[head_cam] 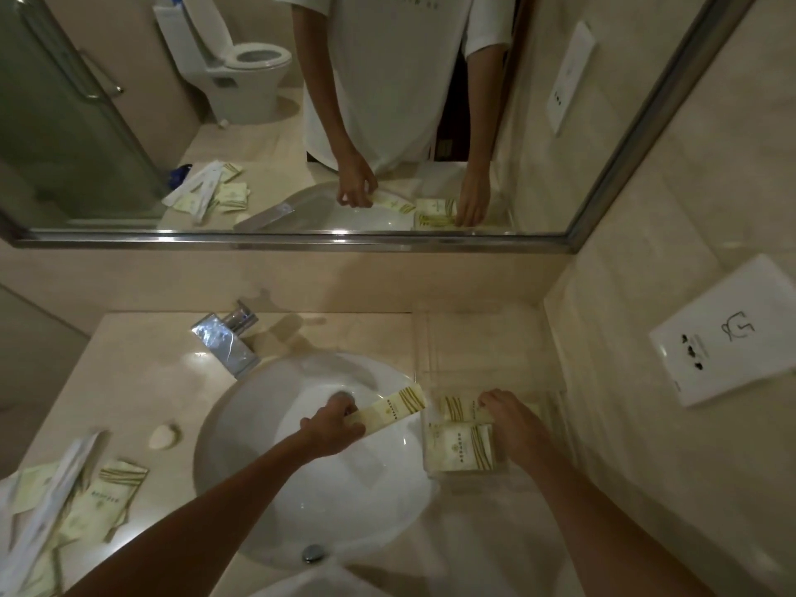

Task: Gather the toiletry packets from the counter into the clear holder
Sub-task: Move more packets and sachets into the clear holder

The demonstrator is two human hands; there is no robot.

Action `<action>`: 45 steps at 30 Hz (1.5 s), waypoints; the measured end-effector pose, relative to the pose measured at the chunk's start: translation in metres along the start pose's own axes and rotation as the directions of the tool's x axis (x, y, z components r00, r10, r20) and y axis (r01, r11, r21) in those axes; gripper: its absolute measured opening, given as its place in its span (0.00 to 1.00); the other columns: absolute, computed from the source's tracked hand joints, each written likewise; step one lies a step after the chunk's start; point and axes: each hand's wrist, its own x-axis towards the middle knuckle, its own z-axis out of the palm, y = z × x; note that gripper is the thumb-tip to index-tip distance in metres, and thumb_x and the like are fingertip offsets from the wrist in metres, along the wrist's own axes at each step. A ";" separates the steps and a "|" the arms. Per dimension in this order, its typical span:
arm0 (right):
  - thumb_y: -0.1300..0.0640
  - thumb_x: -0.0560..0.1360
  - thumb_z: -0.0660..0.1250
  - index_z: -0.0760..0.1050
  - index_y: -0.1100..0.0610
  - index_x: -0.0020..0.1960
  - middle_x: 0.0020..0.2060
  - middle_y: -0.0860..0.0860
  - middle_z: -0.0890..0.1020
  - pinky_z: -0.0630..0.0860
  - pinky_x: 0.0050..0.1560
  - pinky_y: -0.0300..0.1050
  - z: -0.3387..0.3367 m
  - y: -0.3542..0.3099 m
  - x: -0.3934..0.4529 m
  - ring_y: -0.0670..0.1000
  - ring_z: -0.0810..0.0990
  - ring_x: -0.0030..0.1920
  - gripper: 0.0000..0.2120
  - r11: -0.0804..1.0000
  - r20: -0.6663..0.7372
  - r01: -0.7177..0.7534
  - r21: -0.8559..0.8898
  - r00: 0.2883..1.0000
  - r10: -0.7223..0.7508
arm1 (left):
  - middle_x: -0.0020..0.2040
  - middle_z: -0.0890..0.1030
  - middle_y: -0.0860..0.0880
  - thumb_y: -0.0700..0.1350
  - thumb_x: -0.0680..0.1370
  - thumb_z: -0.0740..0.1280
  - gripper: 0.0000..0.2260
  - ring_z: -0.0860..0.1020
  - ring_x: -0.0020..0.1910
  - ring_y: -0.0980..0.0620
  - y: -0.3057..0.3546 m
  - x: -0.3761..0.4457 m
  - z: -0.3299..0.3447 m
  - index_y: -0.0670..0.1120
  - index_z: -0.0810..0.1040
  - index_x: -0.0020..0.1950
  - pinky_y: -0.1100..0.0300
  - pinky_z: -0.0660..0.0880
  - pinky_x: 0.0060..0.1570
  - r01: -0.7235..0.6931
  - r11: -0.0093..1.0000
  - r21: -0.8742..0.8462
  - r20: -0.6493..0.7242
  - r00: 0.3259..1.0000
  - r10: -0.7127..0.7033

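1. The clear holder [467,473] stands on the counter [142,381] just right of the sink [310,476], close to the right-hand wall. Its walls are see-through and hard to trace.
2. Inside the holder lie cream packets with olive stripes: one packet at the front [463,448] and another behind it [456,408].
3. The right hand [512,420] reaches down into the holder, fingertips on the back packet. Whether they pinch it or only touch it cannot be told.
4. The left hand [334,428] is over the sink bowl, fingers curled round one end of a long packet [390,409]. The packet's striped end points toward the holder and comes close to its left wall.
5. More packets [99,501] lie in a loose heap at the left edge of the counter, well apart from the holder, with long white wrappers [51,493] lying across them.
6. A small pale bar of soap [163,436] sits on the counter between the heap and the sink.
7. A chrome tap [226,342] stands behind the sink at the left.
8. The mirror [258,122] above the counter reflects both hands, the packets, a toilet and a glass shower door.
9. A white wall plate [728,333] is fixed to the right-hand wall.
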 end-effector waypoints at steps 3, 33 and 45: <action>0.65 0.71 0.66 0.73 0.60 0.65 0.65 0.56 0.74 0.74 0.61 0.50 0.001 0.003 -0.005 0.56 0.73 0.65 0.22 1.000 -0.037 0.029 0.004 0.999 -0.029 | 0.44 0.78 0.51 0.55 0.60 0.60 0.16 0.78 0.42 0.50 0.002 0.001 0.001 0.53 0.71 0.46 0.47 0.74 0.50 0.000 1.000 0.014 0.009 1.000 0.000; 0.71 0.68 0.70 0.79 0.59 0.59 0.57 0.57 0.80 0.79 0.52 0.56 0.021 0.010 -0.004 0.59 0.78 0.57 0.20 0.982 -0.180 -0.144 0.119 0.970 0.164 | 0.47 0.77 0.51 0.55 0.60 0.60 0.16 0.79 0.42 0.49 -0.001 0.012 0.004 0.52 0.71 0.45 0.44 0.75 0.49 -0.044 0.999 0.011 0.016 0.999 0.044; 0.67 0.69 0.68 0.80 0.57 0.53 0.49 0.52 0.81 0.77 0.41 0.47 0.014 0.008 -0.009 0.54 0.81 0.47 0.14 0.969 -0.268 -0.207 0.134 0.934 0.237 | 0.55 0.79 0.49 0.45 0.73 0.64 0.16 0.74 0.46 0.49 0.037 -0.003 0.005 0.52 0.62 0.56 0.52 0.63 0.55 -0.313 0.927 0.207 -0.022 0.946 0.325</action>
